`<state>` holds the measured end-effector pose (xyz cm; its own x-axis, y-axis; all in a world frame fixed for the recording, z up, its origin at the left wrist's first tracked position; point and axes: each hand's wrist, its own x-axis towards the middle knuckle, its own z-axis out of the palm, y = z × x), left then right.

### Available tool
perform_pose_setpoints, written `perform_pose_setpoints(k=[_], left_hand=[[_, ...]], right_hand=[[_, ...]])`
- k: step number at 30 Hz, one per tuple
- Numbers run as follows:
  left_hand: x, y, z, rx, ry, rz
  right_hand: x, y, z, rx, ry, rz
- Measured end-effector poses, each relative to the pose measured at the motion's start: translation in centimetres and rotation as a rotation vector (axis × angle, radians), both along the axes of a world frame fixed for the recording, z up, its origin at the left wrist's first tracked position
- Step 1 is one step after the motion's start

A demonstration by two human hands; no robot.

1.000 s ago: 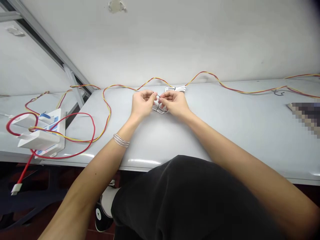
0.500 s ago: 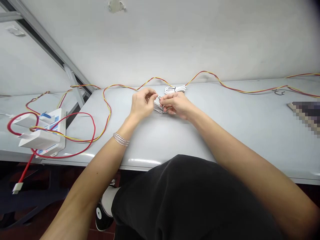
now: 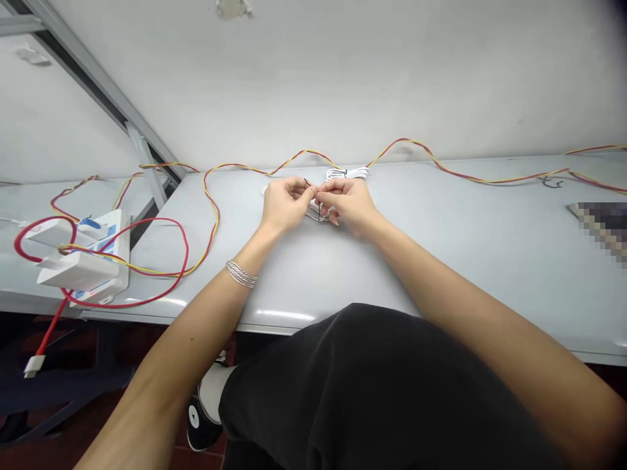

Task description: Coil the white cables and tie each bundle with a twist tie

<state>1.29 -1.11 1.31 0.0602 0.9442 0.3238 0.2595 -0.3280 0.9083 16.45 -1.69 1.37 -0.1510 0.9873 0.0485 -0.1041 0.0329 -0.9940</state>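
My left hand (image 3: 283, 205) and my right hand (image 3: 349, 203) meet fingertip to fingertip over a small coil of white cable (image 3: 316, 210) lying on the grey table (image 3: 441, 261). Both hands pinch a thin black twist tie (image 3: 313, 193) that wraps the coil. Most of the coil is hidden under my fingers. A second white cable bundle (image 3: 347, 173), tied with a black tie, lies just behind my right hand. A silver bracelet (image 3: 240, 274) sits on my left wrist.
A long red-and-yellow twisted wire (image 3: 406, 145) snakes along the wall and loops left. On the left stand white boxes (image 3: 81, 261) with a red cable (image 3: 161, 225) looped round them. A small black tie (image 3: 551, 183) lies far right. My black-clad lap (image 3: 372, 391) fills the foreground.
My hands have closed in until the fingertips touch at the tie. The tie's free end now sticks up between them. The view has shifted slightly.
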Motion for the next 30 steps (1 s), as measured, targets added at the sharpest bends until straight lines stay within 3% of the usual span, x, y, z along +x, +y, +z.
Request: perform_pose_setpoints(k=[8,19,30], left_hand=[[-0.2,0.4,-0.8,0.053,0.065,0.012],[-0.5,0.5,-0.9,0.249,0.255,0.103],[-0.8,0.9,-1.1,0.170,0.149,0.088]], right_hand=[[-0.1,0.0,0.0,0.007,-0.058,-0.039],[0.3,0.1,0.4,-0.288,0.186,0.082],[0.0,0.0,0.4,-0.220,0.072,-0.007]])
